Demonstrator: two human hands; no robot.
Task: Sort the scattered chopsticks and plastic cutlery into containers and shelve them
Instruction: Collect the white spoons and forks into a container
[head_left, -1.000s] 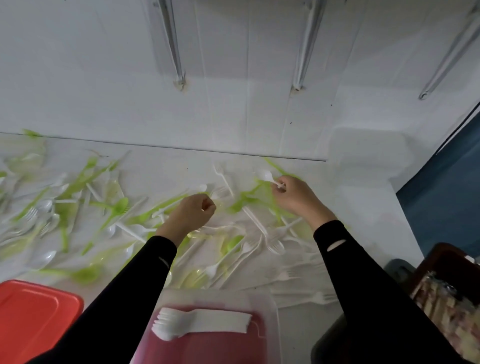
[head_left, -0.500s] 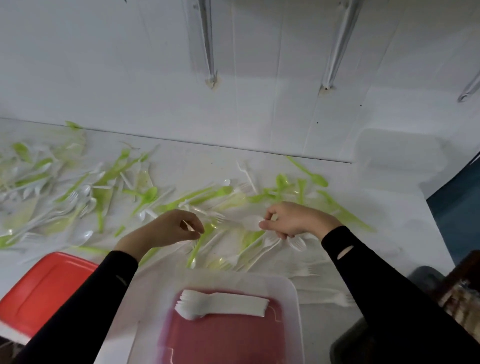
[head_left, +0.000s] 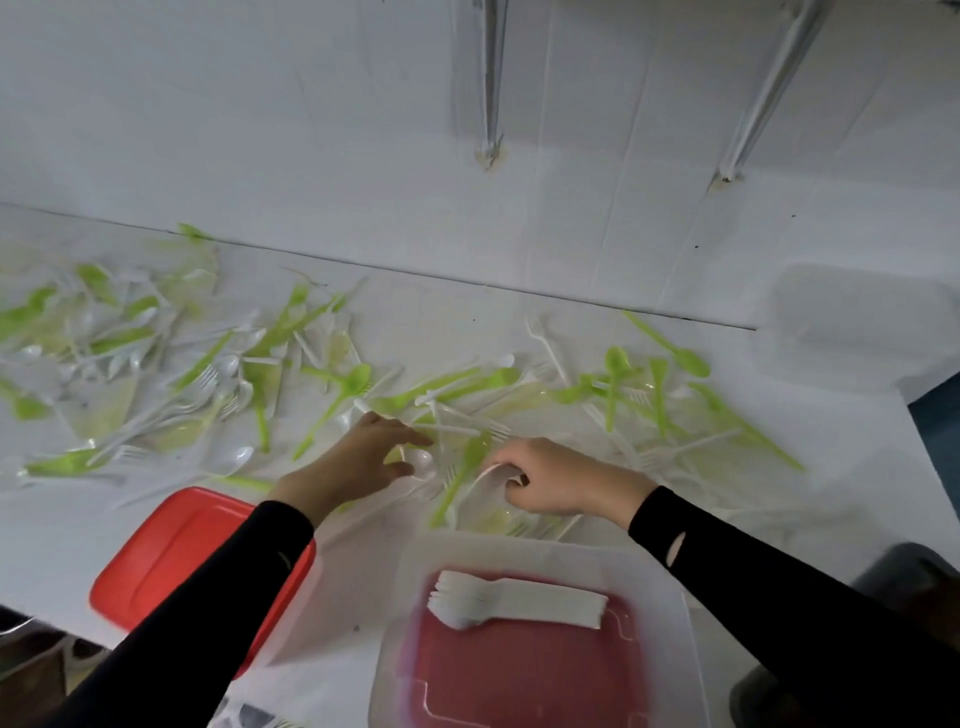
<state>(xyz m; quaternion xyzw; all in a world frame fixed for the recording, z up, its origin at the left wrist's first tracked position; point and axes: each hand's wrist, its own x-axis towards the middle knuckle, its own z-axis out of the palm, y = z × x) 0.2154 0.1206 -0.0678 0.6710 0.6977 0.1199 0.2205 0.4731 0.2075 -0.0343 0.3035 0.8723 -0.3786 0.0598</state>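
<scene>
Our left grip (head_left: 363, 462) spreads open beside one spoon (head_left: 423, 462), our right grip (head_left: 550, 480) clamps one white utensil (head_left: 480, 475), one fork stack (head_left: 519, 603) nearer us than both.

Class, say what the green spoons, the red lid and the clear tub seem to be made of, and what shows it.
Green spoons: likely thin plastic, glossy, slightly translucent. Red lid: seemingly moulded plastic, opaque, smooth, rounded corners. Tub: probably plastic, cloudy-clear, red showing through its bottom.
</scene>
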